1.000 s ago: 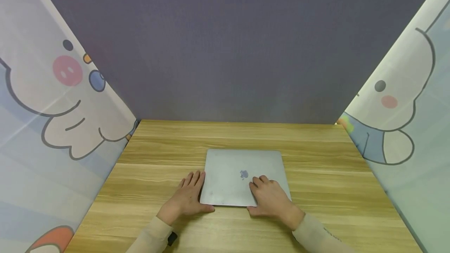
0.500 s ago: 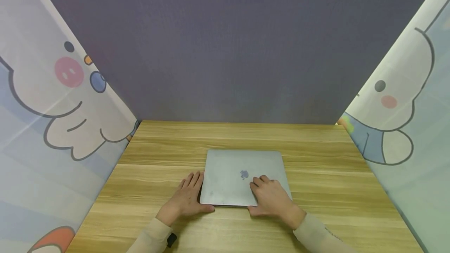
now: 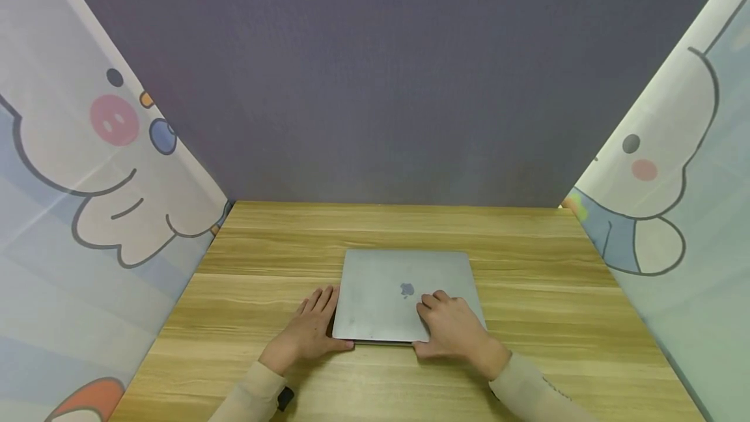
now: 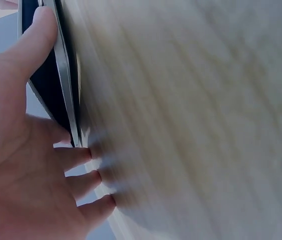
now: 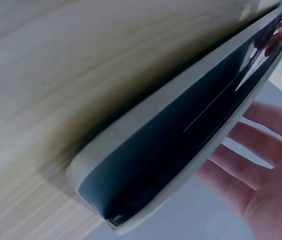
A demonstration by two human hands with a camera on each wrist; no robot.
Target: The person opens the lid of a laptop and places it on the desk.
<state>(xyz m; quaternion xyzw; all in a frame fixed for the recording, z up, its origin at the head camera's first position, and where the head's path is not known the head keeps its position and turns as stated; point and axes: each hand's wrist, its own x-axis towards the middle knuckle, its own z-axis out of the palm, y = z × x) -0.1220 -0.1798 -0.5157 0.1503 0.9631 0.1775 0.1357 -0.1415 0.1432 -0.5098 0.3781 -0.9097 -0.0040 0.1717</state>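
Your left hand (image 3: 301, 337): fingers spread, fairly straight, beside the laptop, gripping nothing; thumb at the base's (image 4: 65, 75) front edge, best used to steady it.
Your right hand (image 3: 454, 331): pinching the lid (image 3: 375, 279), thumb beneath, fingers on top; swing it slowly and evenly, thumb off the screen.
Laptop (image 3: 381, 311): one, ajar, between your two hands.
Table (image 3: 263, 239): one, under the laptop.
Walls: three, two patterned (image 3: 35, 305), one dark (image 3: 381, 83) behind.
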